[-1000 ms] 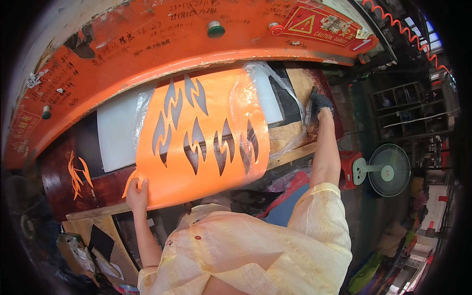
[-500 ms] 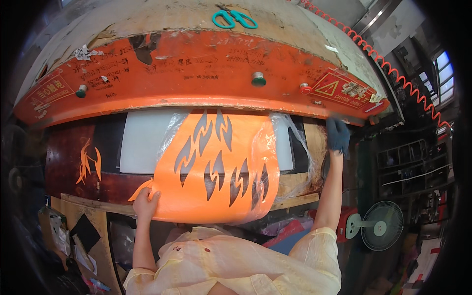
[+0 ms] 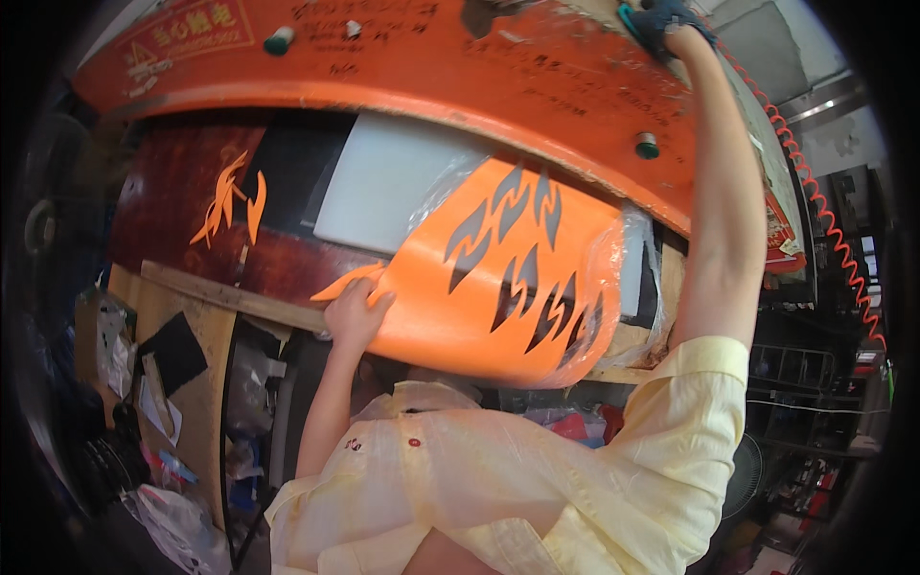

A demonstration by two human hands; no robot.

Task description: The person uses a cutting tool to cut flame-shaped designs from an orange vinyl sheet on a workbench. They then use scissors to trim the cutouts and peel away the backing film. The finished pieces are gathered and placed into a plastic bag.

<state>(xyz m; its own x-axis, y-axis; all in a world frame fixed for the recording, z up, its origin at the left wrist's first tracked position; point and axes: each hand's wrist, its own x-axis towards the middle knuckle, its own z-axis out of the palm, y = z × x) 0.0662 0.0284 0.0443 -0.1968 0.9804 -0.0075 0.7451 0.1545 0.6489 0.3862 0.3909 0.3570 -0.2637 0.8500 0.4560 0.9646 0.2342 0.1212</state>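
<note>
Orange sheet (image 3: 431, 307): smooth, flexible, pierced by jagged flame-shaped cut-outs; wrinkled clear film (image 3: 448, 192) at both sides. Lies across dark red-brown press bed (image 3: 158, 201), right of centre, sagging over near edge. Pointed orange offcuts (image 3: 225, 201) toward bed's left end. Gloved right hand (image 3: 668, 26): now raised from beam's lower edge to top of orange beam (image 3: 431, 72), at teal scissors handle (image 3: 629, 19); grip cannot be told. Bare left hand (image 3: 356, 313): closed, pinching sheet's near left edge; sheet extends rightward from it.
</note>
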